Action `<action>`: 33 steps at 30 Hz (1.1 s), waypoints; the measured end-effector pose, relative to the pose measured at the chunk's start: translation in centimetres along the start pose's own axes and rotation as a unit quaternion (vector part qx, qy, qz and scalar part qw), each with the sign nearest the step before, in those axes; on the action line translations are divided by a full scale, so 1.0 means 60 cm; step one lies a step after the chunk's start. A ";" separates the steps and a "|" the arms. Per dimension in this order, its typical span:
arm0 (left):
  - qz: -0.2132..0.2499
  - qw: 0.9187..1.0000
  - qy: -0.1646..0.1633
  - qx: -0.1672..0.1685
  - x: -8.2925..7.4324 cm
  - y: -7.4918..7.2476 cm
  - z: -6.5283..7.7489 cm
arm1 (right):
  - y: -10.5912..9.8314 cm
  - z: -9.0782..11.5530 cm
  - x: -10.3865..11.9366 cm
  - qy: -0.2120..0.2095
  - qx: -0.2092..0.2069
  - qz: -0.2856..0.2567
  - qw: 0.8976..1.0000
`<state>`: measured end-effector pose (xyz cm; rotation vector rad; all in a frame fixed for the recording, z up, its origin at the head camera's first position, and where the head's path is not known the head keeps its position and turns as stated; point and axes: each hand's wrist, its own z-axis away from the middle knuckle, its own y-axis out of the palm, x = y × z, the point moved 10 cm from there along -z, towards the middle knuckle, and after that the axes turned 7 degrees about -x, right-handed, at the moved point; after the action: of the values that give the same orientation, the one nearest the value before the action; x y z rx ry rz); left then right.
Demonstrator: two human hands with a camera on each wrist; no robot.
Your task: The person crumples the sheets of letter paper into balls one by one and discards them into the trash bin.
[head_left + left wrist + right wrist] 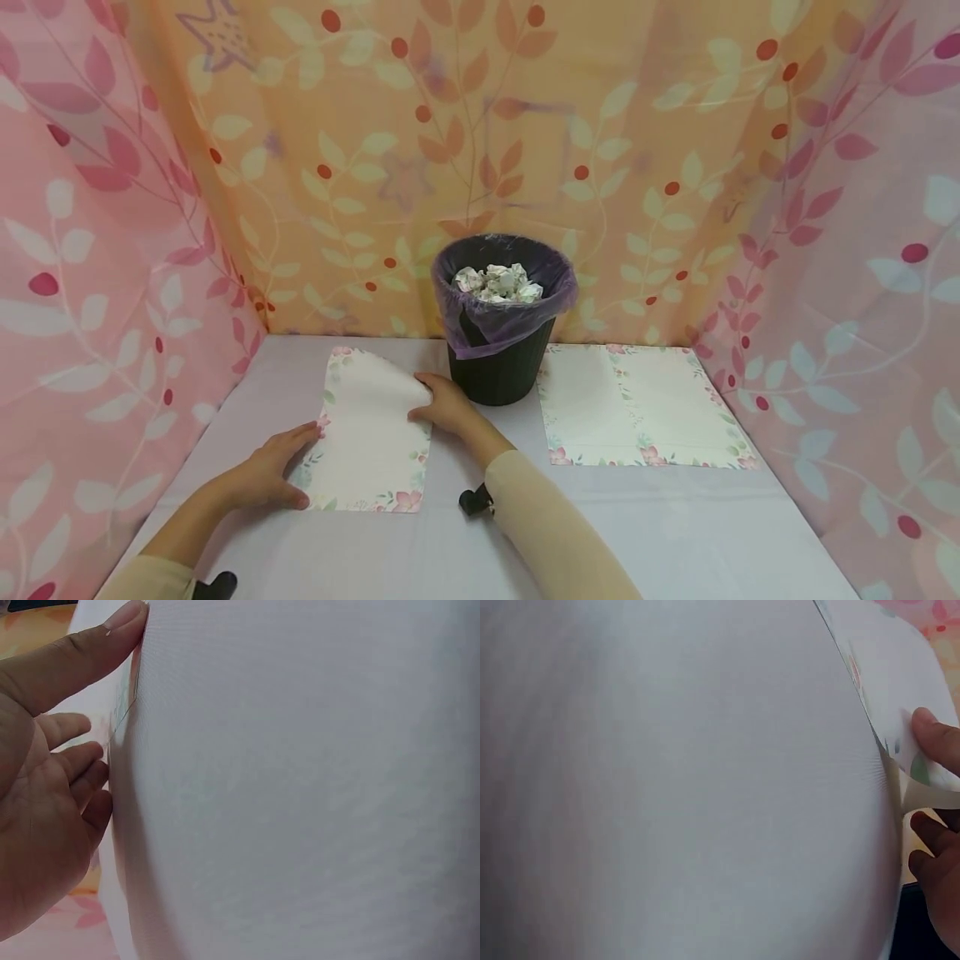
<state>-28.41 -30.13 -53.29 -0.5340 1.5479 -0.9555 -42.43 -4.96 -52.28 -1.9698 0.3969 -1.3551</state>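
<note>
Leaf-and-berry cloth (345, 167) in pink and orange walls in three sides of the pale table (697, 533) I am working over from here. On my head view, a floral-bordered sheet (371, 442) lies left of centre, its upper right corner bent up off the surface. My right hand (450, 406) pinches that raised right edge; my left hand (262, 479) touches the opposite edge, fingers reaching forward and thumb by the lower left corner. The black bin (498, 371), lined with a purple bag (450, 304), stands just beyond my right hand, with crumpled paper (498, 283) inside. Two similar sheets (588, 408) lie at the right.

On the left wrist view, I see the thumb stretched to the paper's edge and the fingers loosely spread, not closed round it. I cannot tell how firmly they press. A light touch there should steady that side without creasing it.

On the right wrist view, the thumb lies on the printed face with fingers below, the paper bowing between them. I judge this pinch enough: even pressure, a smooth lift, and both hands moving together so that the sheet neither tears nor skids.
</note>
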 end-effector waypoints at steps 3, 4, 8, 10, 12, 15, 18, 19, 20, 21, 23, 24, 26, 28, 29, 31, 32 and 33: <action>0.005 1.000 -0.011 -0.007 0.002 -0.002 0.000 | -0.012 0.000 0.013 -0.005 -0.010 -0.026 1.000; 0.010 1.000 -0.013 -0.011 0.003 -0.003 -0.001 | -0.016 -0.001 0.018 -0.005 -0.011 -0.034 0.999; 0.047 0.998 -0.017 -0.037 0.005 -0.013 -0.008 | -0.035 0.004 0.041 -0.009 -0.019 -0.062 0.998; 0.070 0.996 -0.016 -0.052 0.005 -0.019 -0.012 | -0.045 0.010 0.051 -0.011 -0.026 -0.069 0.997; 0.090 0.994 -0.016 -0.065 0.003 -0.024 -0.014 | -0.055 0.018 0.060 -0.013 -0.034 -0.074 0.997; 0.113 0.990 -0.023 -0.087 -0.001 -0.034 -0.016 | -0.066 0.032 0.072 -0.015 -0.044 -0.104 0.993; 0.149 0.982 -0.029 -0.109 -0.008 -0.047 -0.016 | -0.074 0.048 0.086 -0.025 -0.050 -0.146 0.988; 0.162 0.979 -0.030 -0.116 -0.012 -0.051 -0.016 | -0.077 0.054 0.090 -0.030 -0.052 -0.158 0.986; 0.173 0.977 -0.030 -0.123 -0.016 -0.057 -0.016 | -0.081 0.060 0.094 -0.036 -0.056 -0.170 0.983; 0.183 0.974 -0.027 -0.132 -0.022 -0.064 -0.016 | -0.084 0.066 0.099 -0.043 -0.058 -0.179 0.981; 0.186 0.971 -0.025 -0.151 -0.034 -0.081 -0.013 | -0.092 0.076 0.107 -0.052 -0.066 -0.191 0.978; 0.185 0.970 -0.023 -0.159 -0.040 -0.090 -0.012 | -0.095 0.081 0.110 -0.054 -0.068 -0.197 0.977; 0.175 0.968 -0.020 -0.179 -0.054 -0.110 -0.010 | -0.103 0.090 0.118 -0.057 -0.073 -0.201 0.975; 0.170 0.966 -0.011 -0.196 -0.070 -0.131 -0.007 | -0.112 0.099 0.125 -0.060 -0.078 -0.204 0.974; 0.172 0.964 -0.004 -0.200 -0.079 -0.140 -0.006 | -0.117 0.103 0.130 -0.062 -0.079 -0.206 0.973; 0.171 0.963 0.008 -0.210 -0.098 -0.156 -0.003 | -0.128 0.113 0.139 -0.069 -0.081 -0.208 0.972; 0.169 0.962 0.012 -0.213 -0.107 -0.162 -0.002 | -0.134 0.119 0.144 -0.071 -0.082 -0.211 0.971; 0.168 0.962 0.018 -0.216 -0.117 -0.167 -0.001 | -0.139 0.125 0.147 -0.074 -0.082 -0.214 0.971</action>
<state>-28.69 -30.28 -41.05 -0.5337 1.8194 -0.3682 -33.20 -1.58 -41.94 -2.3724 0.0095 -1.4557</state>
